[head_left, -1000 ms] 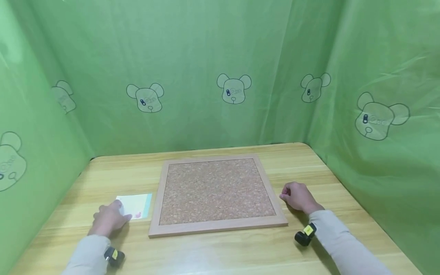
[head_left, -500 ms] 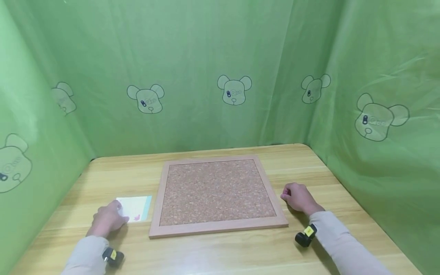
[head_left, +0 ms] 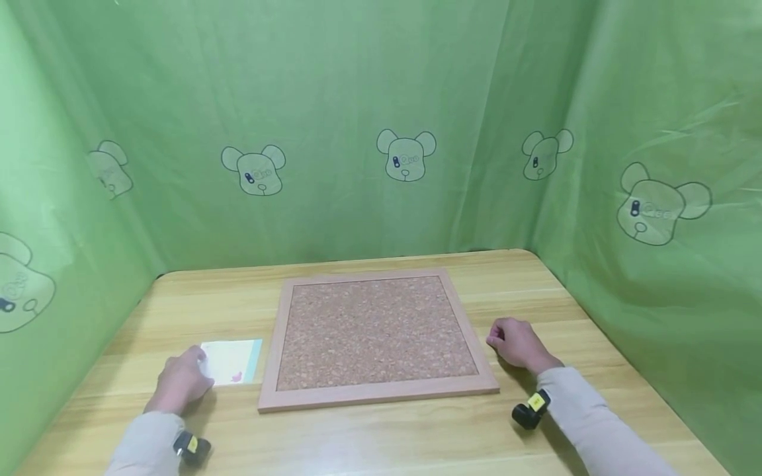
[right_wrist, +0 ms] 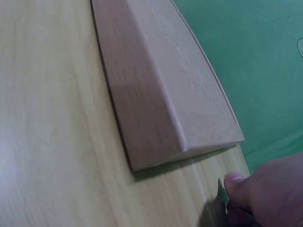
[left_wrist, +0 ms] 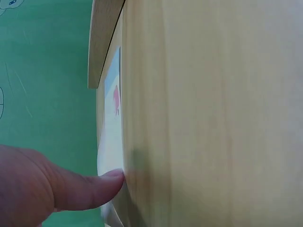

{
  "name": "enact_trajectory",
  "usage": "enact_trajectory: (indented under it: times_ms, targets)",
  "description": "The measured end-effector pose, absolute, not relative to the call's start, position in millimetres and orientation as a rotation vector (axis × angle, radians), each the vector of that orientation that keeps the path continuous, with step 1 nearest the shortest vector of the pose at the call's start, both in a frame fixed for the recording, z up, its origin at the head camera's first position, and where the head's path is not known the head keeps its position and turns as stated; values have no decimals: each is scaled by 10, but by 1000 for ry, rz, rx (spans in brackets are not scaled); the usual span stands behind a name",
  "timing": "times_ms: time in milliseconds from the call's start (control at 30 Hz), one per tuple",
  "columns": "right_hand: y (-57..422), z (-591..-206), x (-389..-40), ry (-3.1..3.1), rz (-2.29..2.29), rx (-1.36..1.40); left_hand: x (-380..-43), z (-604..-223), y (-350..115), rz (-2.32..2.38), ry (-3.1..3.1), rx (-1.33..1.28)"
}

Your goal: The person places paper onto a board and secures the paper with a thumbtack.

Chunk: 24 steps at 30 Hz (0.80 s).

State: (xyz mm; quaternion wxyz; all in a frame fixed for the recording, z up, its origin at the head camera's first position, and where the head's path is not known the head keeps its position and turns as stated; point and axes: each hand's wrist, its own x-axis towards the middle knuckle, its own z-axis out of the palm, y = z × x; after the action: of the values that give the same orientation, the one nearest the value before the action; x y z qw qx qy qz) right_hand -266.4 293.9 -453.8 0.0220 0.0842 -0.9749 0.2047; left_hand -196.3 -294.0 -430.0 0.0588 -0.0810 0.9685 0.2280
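Observation:
A pale note sheet (head_left: 233, 360) with a blue strip along its right side and a pink motif lies left of the corkboard (head_left: 381, 334). My left hand (head_left: 180, 378) pinches the sheet's left edge. In the left wrist view the thumb (left_wrist: 108, 187) lies at the near edge of the sheet, and the paper bends upward close to it; the other fingers are mostly hidden. On the far side of the board, my right hand (head_left: 516, 342) rests on the table beside the wooden frame, fingers loosely curled, and I see nothing held in it.
The framed corkboard lies flat on the light wooden table (head_left: 357, 443), its near right corner showing large in the right wrist view. Green curtains (head_left: 333, 218) printed with bear heads stand round the back and both sides. A small black camera sits on each wrist.
My left hand has drawn slightly leftward, from over the note sheet to its left edge, uncovering more of it. The right hand and the corkboard stay in place.

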Motion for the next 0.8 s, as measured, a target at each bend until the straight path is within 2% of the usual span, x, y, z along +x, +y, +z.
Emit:
enact_trajectory:
  times_ms: [800]
  targets:
    - [2956, -4488, -2649, -3073, 672, 205, -1994, -4335, -2995, 845, 2884, -176]
